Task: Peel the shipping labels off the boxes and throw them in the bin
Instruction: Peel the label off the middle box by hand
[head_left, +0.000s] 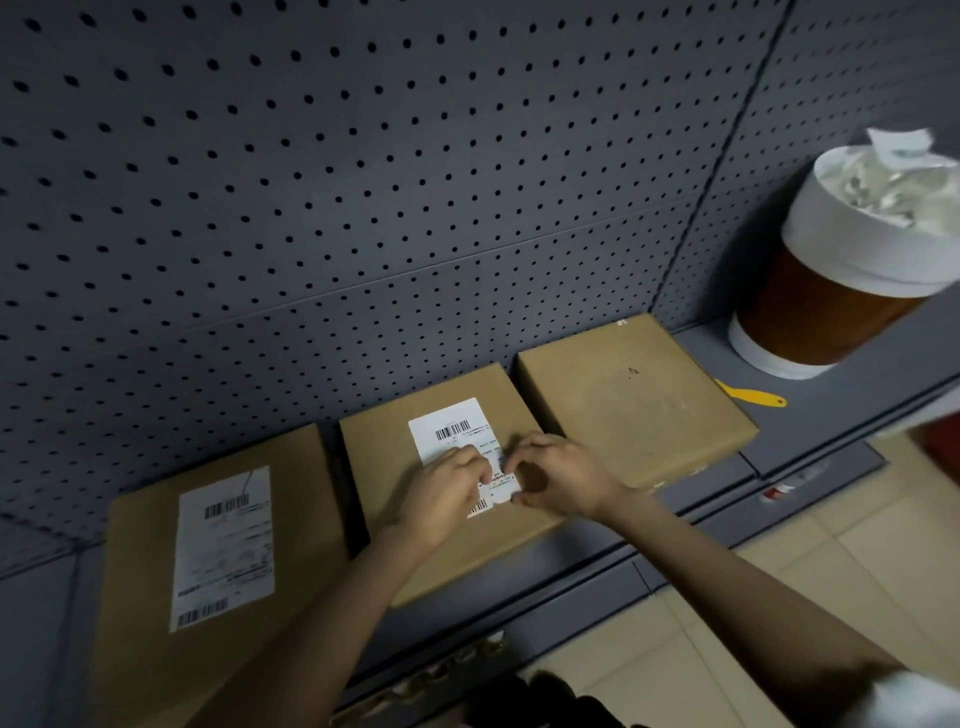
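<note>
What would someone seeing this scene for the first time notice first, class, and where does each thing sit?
Both hands, the left hand and the right hand, pick at the white shipping label on the middle box at the shelf's centre. To its left lies a box with a full label; to its right, a bare box. At far right stands the bin, heaped with crumpled paper.

A grey pegboard wall (363, 171) rises behind the shelf (810, 436); a yellow scraper (750, 396) lies on that shelf, tiled floor (810, 561) below it
</note>
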